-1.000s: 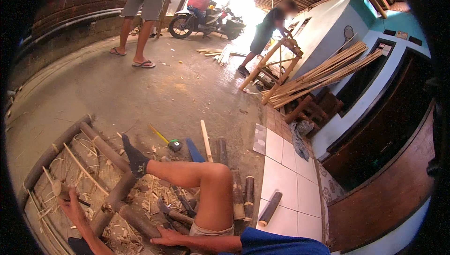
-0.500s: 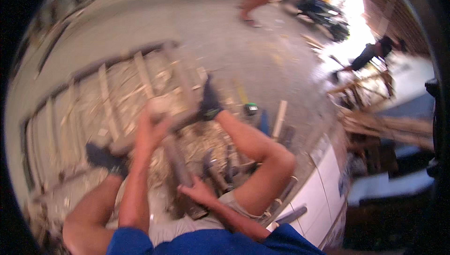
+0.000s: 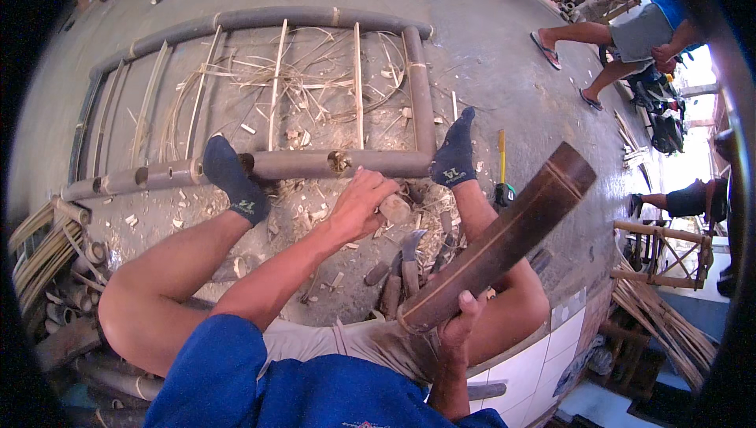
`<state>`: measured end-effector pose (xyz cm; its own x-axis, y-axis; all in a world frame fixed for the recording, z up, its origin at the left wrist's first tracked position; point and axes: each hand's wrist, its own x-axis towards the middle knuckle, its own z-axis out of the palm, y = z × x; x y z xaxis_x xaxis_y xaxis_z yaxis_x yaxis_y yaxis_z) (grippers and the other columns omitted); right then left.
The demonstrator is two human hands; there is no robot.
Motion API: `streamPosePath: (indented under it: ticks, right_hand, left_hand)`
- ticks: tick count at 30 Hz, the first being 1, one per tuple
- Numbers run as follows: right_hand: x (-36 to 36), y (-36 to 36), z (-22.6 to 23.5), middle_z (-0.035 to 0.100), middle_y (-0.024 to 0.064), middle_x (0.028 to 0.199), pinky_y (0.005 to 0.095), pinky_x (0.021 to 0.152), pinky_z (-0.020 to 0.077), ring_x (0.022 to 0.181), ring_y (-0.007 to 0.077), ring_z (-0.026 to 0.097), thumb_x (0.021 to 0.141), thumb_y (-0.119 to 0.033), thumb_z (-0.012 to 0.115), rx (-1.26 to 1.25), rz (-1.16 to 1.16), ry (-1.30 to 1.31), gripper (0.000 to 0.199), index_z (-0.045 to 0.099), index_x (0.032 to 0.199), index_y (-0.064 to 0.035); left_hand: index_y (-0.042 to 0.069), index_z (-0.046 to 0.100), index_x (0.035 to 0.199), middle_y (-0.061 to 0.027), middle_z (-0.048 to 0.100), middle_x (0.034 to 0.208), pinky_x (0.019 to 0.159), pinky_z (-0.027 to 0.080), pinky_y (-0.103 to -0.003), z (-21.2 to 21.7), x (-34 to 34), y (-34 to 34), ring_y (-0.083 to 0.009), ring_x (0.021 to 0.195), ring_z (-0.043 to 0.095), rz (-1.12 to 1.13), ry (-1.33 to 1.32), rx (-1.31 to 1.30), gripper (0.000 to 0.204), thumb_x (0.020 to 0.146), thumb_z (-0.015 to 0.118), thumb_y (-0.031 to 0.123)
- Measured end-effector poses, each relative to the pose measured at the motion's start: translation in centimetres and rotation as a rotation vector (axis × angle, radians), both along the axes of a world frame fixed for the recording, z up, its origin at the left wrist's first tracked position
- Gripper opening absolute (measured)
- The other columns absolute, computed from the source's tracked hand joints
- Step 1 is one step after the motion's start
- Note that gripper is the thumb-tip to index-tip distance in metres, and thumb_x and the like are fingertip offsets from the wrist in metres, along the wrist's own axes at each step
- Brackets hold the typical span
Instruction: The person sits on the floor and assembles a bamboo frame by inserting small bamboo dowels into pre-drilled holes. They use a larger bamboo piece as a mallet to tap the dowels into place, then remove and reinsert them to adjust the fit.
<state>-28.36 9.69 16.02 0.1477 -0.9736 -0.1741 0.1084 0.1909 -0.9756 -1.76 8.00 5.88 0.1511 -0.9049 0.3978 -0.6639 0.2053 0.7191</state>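
My right hand (image 3: 459,327) grips the lower end of a thick brown bamboo piece (image 3: 504,237) that rises up and to the right. My left hand (image 3: 360,206) reaches forward and closes on a small pale chunk beside the near rail of a bamboo frame (image 3: 340,163) lying on the concrete floor. Both my feet in dark socks (image 3: 230,178) (image 3: 454,152) press against that rail. A cleaver-like blade (image 3: 411,253) lies among shavings between my legs.
A yellow-handled tool (image 3: 501,162) lies right of my foot. Short bamboo sections (image 3: 59,270) are stacked at the left. White tiles (image 3: 543,353) lie at lower right. Other people walk and work at the upper right, near a wooden stool frame (image 3: 660,255) and a motorbike (image 3: 661,117).
My view has swung down and left from the yard onto the frame. My left hand went from the floor at the left to the rail, and my right hand raised the bamboo piece.
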Motion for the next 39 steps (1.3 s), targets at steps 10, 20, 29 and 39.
streamPosePath:
  ticks: [10,20,29,39]
  right_hand:
    - [0.8,1.4,-1.7,0.062,0.0123,0.125,0.0408,0.103,0.0464,0.113,0.0251,0.06,0.078,-0.041,0.083,-0.012,0.293,0.299,0.095,0.037,0.149,0.0015]
    - [2.3,1.2,-1.3,0.064,0.0131,0.124,0.0395,0.104,0.0468,0.115,0.0241,0.062,0.076,-0.034,0.085,0.015,0.435,0.303,0.088,0.042,0.144,0.0025]
    - [8.2,-0.6,-4.6,0.069,0.0178,0.115,0.0397,0.097,0.0518,0.104,0.0282,0.068,0.079,-0.028,0.084,0.057,0.443,0.639,0.076,0.047,0.138,0.0017]
    - [8.7,-1.4,-4.1,0.064,0.0163,0.121,0.0416,0.099,0.0506,0.108,0.0292,0.064,0.074,-0.027,0.087,-0.058,0.419,0.642,0.08,0.046,0.137,0.0006]
  left_hand:
    - [0.008,0.056,0.101,-0.0127,0.051,0.093,0.084,0.042,-0.045,-5.5,2.5,-1.9,-0.036,0.094,0.05,-0.102,0.077,-0.049,0.047,0.059,0.077,0.002]
    - [0.008,0.057,0.099,-0.0109,0.049,0.092,0.082,0.042,-0.043,-7.2,4.5,-1.8,-0.0341,0.092,0.048,-0.214,0.054,-0.002,0.04,0.064,0.077,0.007]
    - [0.009,0.056,0.096,-0.0102,0.049,0.092,0.082,0.041,-0.045,-7.5,4.8,-1.0,-0.034,0.093,0.049,-0.249,-0.028,-0.052,0.038,0.064,0.077,0.007]
    - [0.009,0.059,0.097,-0.011,0.057,0.092,0.085,0.044,-0.045,-7.3,5.3,-3.4,-0.0362,0.095,0.055,-0.243,0.523,0.083,0.037,0.065,0.077,0.005]
